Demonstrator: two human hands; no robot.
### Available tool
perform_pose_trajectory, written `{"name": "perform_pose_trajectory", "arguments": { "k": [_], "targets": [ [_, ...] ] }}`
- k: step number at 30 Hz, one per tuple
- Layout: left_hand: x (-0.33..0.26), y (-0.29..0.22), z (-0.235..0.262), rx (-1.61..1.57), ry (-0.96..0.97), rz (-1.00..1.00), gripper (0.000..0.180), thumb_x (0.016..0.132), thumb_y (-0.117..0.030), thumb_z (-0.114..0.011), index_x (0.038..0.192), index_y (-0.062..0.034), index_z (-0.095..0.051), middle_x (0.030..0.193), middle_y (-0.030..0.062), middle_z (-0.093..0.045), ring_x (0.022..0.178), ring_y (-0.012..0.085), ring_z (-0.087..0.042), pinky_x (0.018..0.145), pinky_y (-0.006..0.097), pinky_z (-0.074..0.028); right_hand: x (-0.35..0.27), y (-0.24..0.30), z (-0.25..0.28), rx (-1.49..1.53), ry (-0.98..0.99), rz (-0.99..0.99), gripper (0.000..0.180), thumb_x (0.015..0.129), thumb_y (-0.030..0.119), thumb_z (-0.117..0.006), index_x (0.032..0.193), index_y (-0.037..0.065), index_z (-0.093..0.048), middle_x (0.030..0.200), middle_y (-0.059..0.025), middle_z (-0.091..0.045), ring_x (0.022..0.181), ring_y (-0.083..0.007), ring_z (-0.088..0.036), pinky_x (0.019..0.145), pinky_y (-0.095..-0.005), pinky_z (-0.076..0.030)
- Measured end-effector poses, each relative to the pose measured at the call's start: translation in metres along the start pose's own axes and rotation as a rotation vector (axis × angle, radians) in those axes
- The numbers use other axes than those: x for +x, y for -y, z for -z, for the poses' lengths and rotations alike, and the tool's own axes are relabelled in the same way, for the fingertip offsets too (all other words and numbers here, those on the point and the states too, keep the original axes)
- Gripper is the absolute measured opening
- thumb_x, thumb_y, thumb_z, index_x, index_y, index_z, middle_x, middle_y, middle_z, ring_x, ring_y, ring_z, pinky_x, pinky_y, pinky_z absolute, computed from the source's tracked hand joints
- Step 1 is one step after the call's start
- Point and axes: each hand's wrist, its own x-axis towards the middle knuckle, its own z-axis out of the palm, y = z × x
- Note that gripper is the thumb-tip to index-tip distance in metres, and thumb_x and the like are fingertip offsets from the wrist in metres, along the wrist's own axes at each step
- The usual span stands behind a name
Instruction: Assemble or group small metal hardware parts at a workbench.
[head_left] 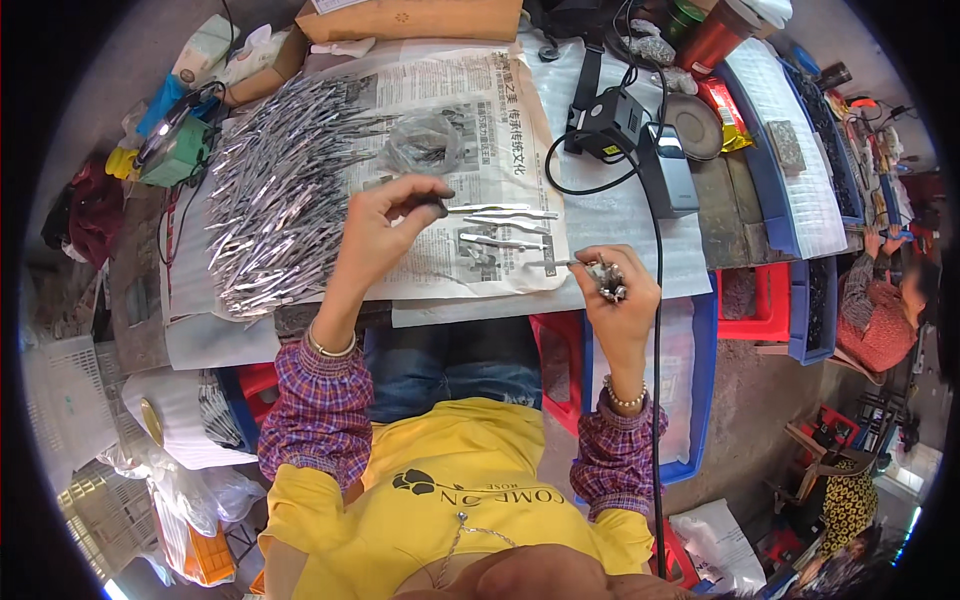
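Head view: newspaper (420, 280) covered part of a workbench (725, 215) in a cluttered workshop, where two hands handled slender metal strips.

A dense heap of metal strips (285, 190) lay at the left; a few loose metal strips (503, 243) lay roughly parallel between the hands, nearer the body than a clear plastic bag (395, 152). The left hand (385, 225) had thumb and forefinger pressed together, apparently pinching one strip's left end. The right hand (625, 300) curled its fingers round a bundle of metal strips (608, 282), while a single protruding strip (548, 263) pointed leftward from the fingertips. Sound handling seemed to call for a light pinch at the end, parallel alignment, and a bundle gripped firmly enough against slipping.
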Motion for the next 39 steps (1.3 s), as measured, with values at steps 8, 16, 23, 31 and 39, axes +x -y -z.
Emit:
{"name": "perform_pose_trajectory", "arguments": {
  "k": [8, 16, 23, 31, 39],
  "targets": [
    [-0.016, 0.011, -0.001, -0.128, 0.086, 0.114, 0.022, 0.079, 0.005, -0.057, 0.101, 0.0028, -0.06, 0.088, 0.0047, -0.062, 0.081, 0.0098, -0.06, 0.075, 0.021, -0.047, 0.003, 0.005, -0.029, 0.037, 0.117, 0.09, 0.023, 0.066, -0.002, -0.068, 0.086, 0.004, -0.062, 0.082, -0.0097, -0.06, 0.07, -0.0276, -0.06, 0.06, -0.0318, -0.046],
    [-0.023, 0.015, -0.006, -0.214, 0.113, 0.169, 0.019, 0.079, 0.004, -0.058, 0.098, 0.0023, -0.06, 0.088, 0.0039, -0.062, 0.081, 0.0097, -0.06, 0.075, 0.021, -0.047, 0.006, 0.01, -0.067, 0.285, 0.052, 0.066, 0.027, 0.065, -0.003, -0.07, 0.09, 0.002, -0.062, 0.084, -0.0092, -0.061, 0.073, -0.0254, -0.062, 0.063, -0.0307, -0.047],
    [-0.028, 0.022, -0.006, -0.268, 0.096, 0.153, 0.019, 0.079, 0.002, -0.059, 0.098, 0.0015, -0.059, 0.085, 0.0033, -0.062, 0.078, 0.0088, -0.059, 0.072, 0.021, -0.047, -0.006, -0.004, -0.088, 0.292, 0.112, 0.023, 0.027, 0.065, -0.004, -0.066, 0.09, 0.003, -0.062, 0.084, -0.0105, -0.06, 0.075, -0.0289, -0.06, 0.062, -0.0313, -0.046],
    [-0.028, 0.023, -0.008, -0.271, 0.037, 0.25, 0.018, 0.078, 0.0, -0.062, 0.096, -0.0004, -0.059, 0.079, 0.0022, -0.062, 0.072, 0.0074, -0.058, 0.065, 0.02, -0.046, -0.009, -0.008, -0.093, 0.142, 0.143, 0.038, 0.03, 0.062, -0.003, -0.062, 0.091, 0.006, -0.061, 0.084, -0.0104, -0.06, 0.075, -0.0318, -0.06, 0.062, -0.0351, -0.047],
    [-0.033, 0.014, -0.012, -0.284, 0.099, 0.229, 0.017, 0.077, 0.004, -0.059, 0.094, 0.0023, -0.059, 0.087, 0.0024, -0.061, 0.078, 0.0069, -0.057, 0.07, 0.02, -0.046, -0.008, -0.001, -0.086, 0.097, 0.151, 0.062, 0.039, 0.059, -0.005, -0.058, 0.096, 0.008, -0.06, 0.087, -0.0104, -0.06, 0.076, -0.032, -0.06, 0.061, -0.0357, -0.048]
  ]
}}
